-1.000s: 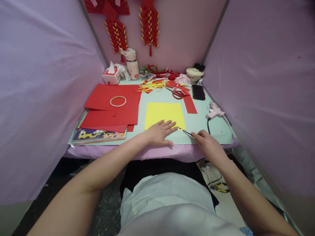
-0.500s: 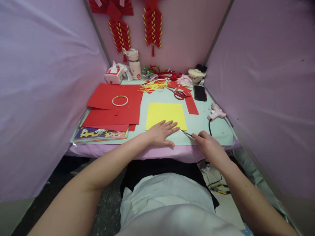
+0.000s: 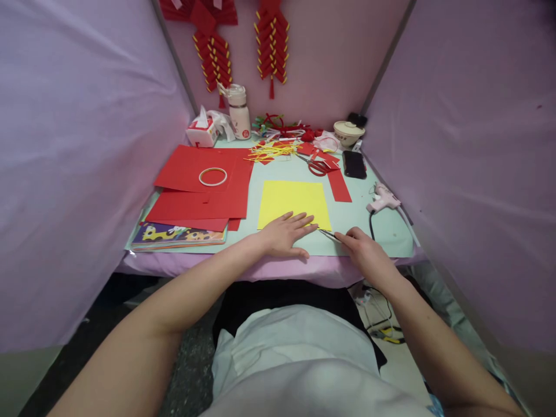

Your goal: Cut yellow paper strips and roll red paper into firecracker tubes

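Note:
A yellow paper sheet lies flat on the pale green table top. My left hand rests palm down across its near edge, fingers stretched out and spread. Pinched in my right hand is a slim pointed metal tool, too small to name surely. Its tip reaches the sheet's near right corner, close beside my left fingertips. The right fingers are closed around its back end, and part of the tool is hidden by them.
Red paper sheets with a white ring on top lie left. Red-handled scissors, yellow strips and a red strip lie behind. A phone and a corded glue gun are right.
My right hand and the pointed tool have shifted slightly left, bringing the tool's tip closer to my left fingers. My left hand stays flat on the yellow sheet.

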`<state>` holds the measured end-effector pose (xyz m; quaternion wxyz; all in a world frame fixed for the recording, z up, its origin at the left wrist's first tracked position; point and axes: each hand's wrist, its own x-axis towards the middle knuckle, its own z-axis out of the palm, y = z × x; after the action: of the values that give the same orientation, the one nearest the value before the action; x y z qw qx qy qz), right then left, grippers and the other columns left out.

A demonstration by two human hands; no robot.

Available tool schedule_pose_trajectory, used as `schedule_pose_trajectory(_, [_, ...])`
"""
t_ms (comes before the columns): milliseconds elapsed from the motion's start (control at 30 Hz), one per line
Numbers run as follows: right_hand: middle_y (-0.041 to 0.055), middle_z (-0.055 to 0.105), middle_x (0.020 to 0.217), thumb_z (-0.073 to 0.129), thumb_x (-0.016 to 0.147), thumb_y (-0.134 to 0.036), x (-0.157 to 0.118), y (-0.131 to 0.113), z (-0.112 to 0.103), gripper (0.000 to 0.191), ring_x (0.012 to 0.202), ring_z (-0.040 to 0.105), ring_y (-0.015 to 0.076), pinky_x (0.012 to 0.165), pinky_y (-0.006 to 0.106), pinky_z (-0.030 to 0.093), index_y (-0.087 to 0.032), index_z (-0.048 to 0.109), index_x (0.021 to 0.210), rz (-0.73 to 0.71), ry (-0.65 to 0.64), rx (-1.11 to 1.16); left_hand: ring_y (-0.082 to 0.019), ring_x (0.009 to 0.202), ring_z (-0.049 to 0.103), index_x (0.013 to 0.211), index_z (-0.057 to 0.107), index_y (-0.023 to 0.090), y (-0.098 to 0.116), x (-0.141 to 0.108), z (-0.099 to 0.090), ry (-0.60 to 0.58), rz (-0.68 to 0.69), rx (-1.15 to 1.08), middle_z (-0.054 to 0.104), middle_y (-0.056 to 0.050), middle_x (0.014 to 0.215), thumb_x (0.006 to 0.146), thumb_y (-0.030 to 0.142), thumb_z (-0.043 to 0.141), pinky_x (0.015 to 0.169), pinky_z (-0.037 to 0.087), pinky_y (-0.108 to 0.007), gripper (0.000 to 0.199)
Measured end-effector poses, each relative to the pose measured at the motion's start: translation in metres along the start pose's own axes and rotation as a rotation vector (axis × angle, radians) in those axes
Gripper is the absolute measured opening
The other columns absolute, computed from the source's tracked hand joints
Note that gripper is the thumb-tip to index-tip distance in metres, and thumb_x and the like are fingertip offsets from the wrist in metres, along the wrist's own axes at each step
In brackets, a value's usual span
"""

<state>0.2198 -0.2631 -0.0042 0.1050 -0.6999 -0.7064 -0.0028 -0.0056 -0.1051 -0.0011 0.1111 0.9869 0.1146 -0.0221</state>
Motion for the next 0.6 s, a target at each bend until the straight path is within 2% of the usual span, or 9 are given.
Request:
schedule_pose_trajectory(267, [0.0074, 0.061, 0.093, 0.035, 0.101, -0.027, 0.0000, -0.0029, -0.0013, 0.038, 0.070, 0.055, 0.0170, 0.060, 0.027, 0.036, -0.025, 0.067, 0.122, -0.027, 0.001, -0.041, -0.031, 0.154, 0.010, 0.159, 0.022, 0.023, -0.0006, -0.0015, -0.0003, -0.008, -0.001, 0.008, 0.014, -0.010, 0.166, 0.088, 0.076, 0.044, 0.122, 0.009, -0.050, 0.092])
schedule_pose_trajectory(433, [0.0075, 0.060, 0.094, 0.037, 0.099, -0.020, 0.0019, -0.0057, -0.0055, 0.037, 0.071, 0.056, 0.0164, 0.063, 0.027, 0.038, -0.024, 0.067, 0.121, -0.058, -0.052, 0.006, -0.030, 0.154, 0.010, 0.159, 0.021, 0.023, 0.0007, -0.0003, -0.0006, -0.013, -0.006, 0.008, 0.014, -0.010, 0.167, 0.088, 0.076, 0.044, 0.122, 0.008, -0.050, 0.092])
schedule_pose_trajectory(600, [0.0084, 0.060, 0.096, 0.036, 0.100, -0.024, -0.0001, -0.0060, -0.0075, 0.038, 0.075, 0.058, 0.0184, 0.065, 0.028, 0.040, -0.022, 0.066, 0.123, -0.034, -0.056, 0.033, -0.029, 0.154, 0.009, 0.160, 0.018, 0.021, -0.0009, -0.0056, -0.0078, -0.001, -0.003, 0.022, 0.012, -0.011, 0.167, 0.087, 0.077, 0.044, 0.123, 0.005, -0.047, 0.095])
